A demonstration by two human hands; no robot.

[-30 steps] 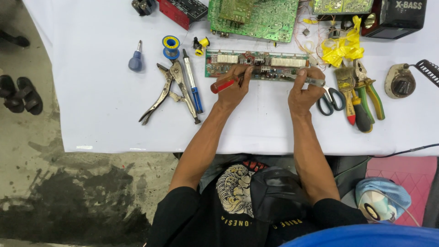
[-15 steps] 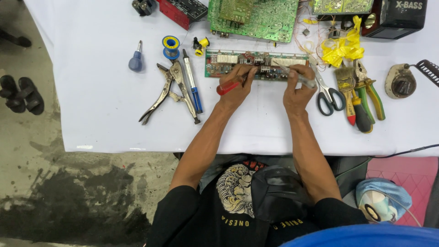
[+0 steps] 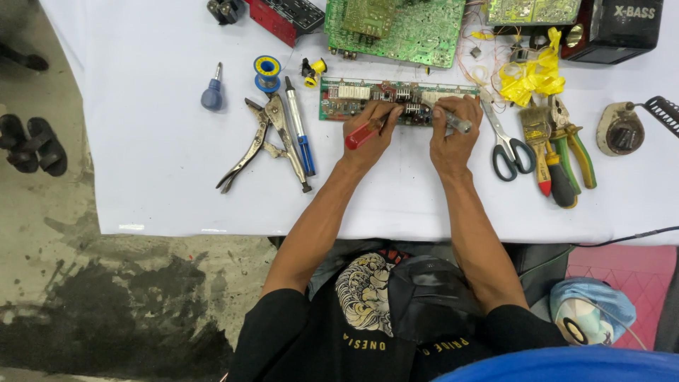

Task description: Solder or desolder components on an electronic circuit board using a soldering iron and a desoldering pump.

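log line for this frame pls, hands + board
left hand: holds red-handled screwdriver on narrow circuit board | right hand: holds metal tool at board | table: locking pliers, scissors

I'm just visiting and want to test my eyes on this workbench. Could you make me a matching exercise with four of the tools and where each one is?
Things:
1. red-handled screwdriver
2. scissors
3. locking pliers
4. solder spool

Places:
A. lying on the white table, left of the left hand
B. held in the left hand over the narrow circuit board
C. just right of the right hand
D. near the stubby blue screwdriver, at the far left

Pairs: 1-B, 2-C, 3-A, 4-D
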